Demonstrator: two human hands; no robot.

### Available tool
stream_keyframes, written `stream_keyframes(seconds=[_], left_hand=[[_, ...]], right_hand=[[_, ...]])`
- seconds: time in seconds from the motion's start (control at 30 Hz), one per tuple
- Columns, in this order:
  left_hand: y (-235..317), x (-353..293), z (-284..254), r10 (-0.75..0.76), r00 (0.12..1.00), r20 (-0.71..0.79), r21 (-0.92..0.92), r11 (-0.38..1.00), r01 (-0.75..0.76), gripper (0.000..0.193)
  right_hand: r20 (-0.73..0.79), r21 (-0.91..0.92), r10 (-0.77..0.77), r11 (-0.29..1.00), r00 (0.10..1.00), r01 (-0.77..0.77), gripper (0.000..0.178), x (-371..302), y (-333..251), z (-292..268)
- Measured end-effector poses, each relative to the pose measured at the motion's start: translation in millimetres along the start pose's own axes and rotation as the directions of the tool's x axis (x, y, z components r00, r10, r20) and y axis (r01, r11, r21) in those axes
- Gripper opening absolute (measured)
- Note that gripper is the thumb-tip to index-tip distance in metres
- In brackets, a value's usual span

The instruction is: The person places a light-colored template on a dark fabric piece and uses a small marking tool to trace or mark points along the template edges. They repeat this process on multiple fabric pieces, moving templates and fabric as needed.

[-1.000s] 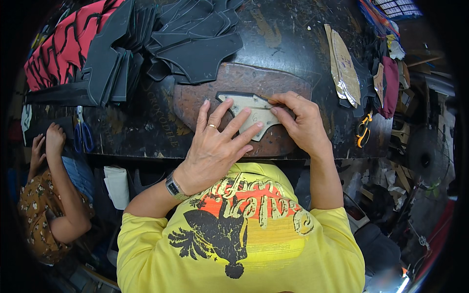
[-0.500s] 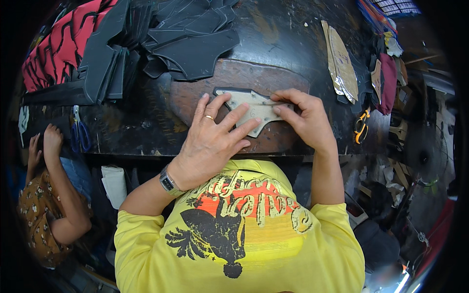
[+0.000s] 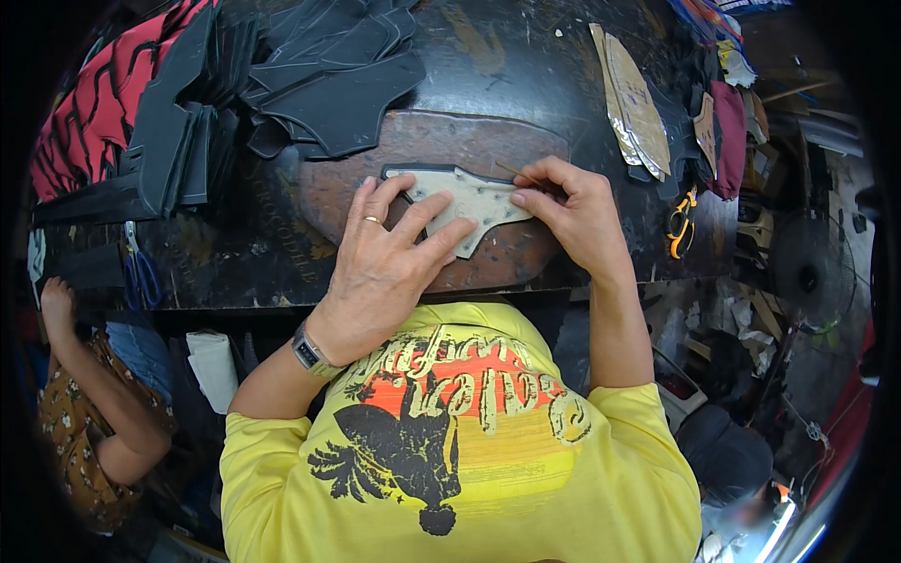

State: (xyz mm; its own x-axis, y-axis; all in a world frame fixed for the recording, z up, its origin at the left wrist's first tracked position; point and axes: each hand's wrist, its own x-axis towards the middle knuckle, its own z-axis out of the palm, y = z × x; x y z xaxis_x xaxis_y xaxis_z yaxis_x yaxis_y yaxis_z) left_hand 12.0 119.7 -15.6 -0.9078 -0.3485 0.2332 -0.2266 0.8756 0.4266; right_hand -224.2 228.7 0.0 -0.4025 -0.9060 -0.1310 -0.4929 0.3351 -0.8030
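A pale grey card template [image 3: 483,206] with dark spots lies on a black sheet piece [image 3: 422,170], whose edge shows along the template's upper side. My left hand [image 3: 389,239] rests on the template with its fingers spread, pressing it down. Between thumb and fingers, my right hand [image 3: 577,211] pinches a thin brown stick [image 3: 514,171] beside the template's right arm. The stick's tip is near the template's upper edge; whether it touches is too small to tell. Under both pieces is a worn reddish-brown board [image 3: 357,159].
Stacks of black cut pieces [image 3: 338,89] and red-and-black pieces [image 3: 103,113] fill the far left. Blue-handled scissors [image 3: 141,277] lie near a co-worker's hand [image 3: 56,305]. On the right are brown card templates [image 3: 638,113] and orange-handled snips [image 3: 680,225].
The whole view has shifted slightly. My right hand has moved a little right along the template, and the stick now shows plainly. My left hand stays on the template. The co-worker's hands have moved.
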Motion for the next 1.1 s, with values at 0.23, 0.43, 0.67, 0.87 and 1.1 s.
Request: stream_keyframes(seconds=[0.23,0.43,0.67,0.87,1.1], left_hand=[[1.2,1.5,-2.3,0.008,1.0,-0.003,0.01,1.0,-0.008,0.042],[3.4,2.0,-2.2,0.007,1.0,-0.005,0.034,0.999,-0.007,0.044],[2.8,1.0,-1.5,0.032,0.999,0.028,0.063,0.997,-0.033,0.051],[10.7,0.6,-0.4,0.031,0.996,0.085,0.087,0.995,-0.038,0.063],[12.8,1.5,-3.8,0.026,0.991,0.128,0.084,0.996,-0.037,0.065]], right_hand=[[0.025,-0.028,0.041,0.999,0.999,-0.04,0.019,6.7,-2.0,-3.1],[0.035,-0.06,0.066,0.996,0.997,-0.064,0.02,11.7,-4.0,-4.8],[0.047,-0.066,0.063,0.996,0.997,-0.059,0.019,11.8,-7.6,-3.8],[-0.062,-0.182,-0.048,0.983,0.997,0.035,0.015,1.3,-2.2,4.2],[-0.402,0.125,-0.199,0.955,0.894,0.268,0.014,3.2,-11.1,8.1]])
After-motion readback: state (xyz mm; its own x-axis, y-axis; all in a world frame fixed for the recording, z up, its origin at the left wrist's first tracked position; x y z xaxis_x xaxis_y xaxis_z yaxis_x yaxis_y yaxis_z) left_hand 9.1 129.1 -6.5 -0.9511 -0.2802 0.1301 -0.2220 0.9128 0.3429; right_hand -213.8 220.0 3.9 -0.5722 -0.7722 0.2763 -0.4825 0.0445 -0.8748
